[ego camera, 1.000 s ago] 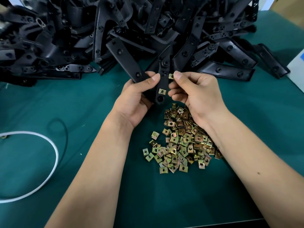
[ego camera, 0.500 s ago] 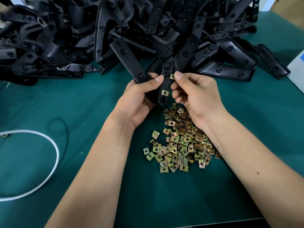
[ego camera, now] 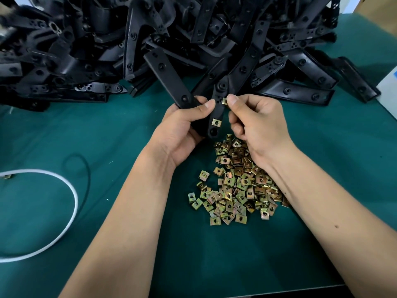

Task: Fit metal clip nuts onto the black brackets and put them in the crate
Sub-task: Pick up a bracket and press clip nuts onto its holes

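My left hand (ego camera: 182,130) grips a black V-shaped bracket (ego camera: 169,80) at its bend, thumb across the front. One brass clip nut (ego camera: 216,122) sits fitted near the lower end of the bracket's right arm. My right hand (ego camera: 257,123) pinches a second clip nut (ego camera: 224,101) between thumb and forefinger, holding it against the right edge of that arm higher up. A loose heap of clip nuts (ego camera: 236,183) lies on the green mat below my hands. No crate is in view.
A big pile of black brackets (ego camera: 150,39) fills the back of the green table (ego camera: 64,136). A white cord loop (ego camera: 71,207) and a black cord lie at the left. A white box edge (ego camera: 390,87) shows at far right. The table's front edge runs along the bottom.
Both hands with the bracket have lifted slightly toward the bracket pile. The pinched nut stays at the bracket arm's right edge.
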{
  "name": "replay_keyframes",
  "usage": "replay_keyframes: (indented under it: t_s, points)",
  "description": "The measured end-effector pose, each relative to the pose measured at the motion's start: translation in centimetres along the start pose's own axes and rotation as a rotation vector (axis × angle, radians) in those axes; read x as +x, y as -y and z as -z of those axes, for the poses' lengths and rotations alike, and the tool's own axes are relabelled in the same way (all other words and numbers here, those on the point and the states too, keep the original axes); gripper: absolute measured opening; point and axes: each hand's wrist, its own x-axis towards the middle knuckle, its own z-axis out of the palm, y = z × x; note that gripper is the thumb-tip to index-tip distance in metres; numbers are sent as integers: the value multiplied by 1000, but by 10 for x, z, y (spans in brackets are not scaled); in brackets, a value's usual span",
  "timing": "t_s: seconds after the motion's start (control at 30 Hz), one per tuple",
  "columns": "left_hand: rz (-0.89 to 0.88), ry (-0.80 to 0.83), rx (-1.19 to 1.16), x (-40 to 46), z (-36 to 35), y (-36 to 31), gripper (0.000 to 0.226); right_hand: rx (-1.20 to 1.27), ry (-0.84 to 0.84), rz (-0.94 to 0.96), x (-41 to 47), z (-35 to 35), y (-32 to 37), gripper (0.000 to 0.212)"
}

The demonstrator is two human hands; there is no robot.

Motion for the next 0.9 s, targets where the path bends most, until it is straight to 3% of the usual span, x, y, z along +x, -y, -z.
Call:
replay_keyframes:
  t_s: [0.4,0.57,0.7,0.9]
  points:
    - [-44,-33,-1,1,-6,6,27,-18,25,12,2,0,-1,36]
    - [-92,-42,-199,5,-7,9,27,-103,17,22,4,4,0,29]
    - [-118,-30,-227,8,-2,10,11,-182,99,28,0,0,-3,20]
    - [-88,11,-257,5,-4,11,11,-183,156,44,4,4,0,16]
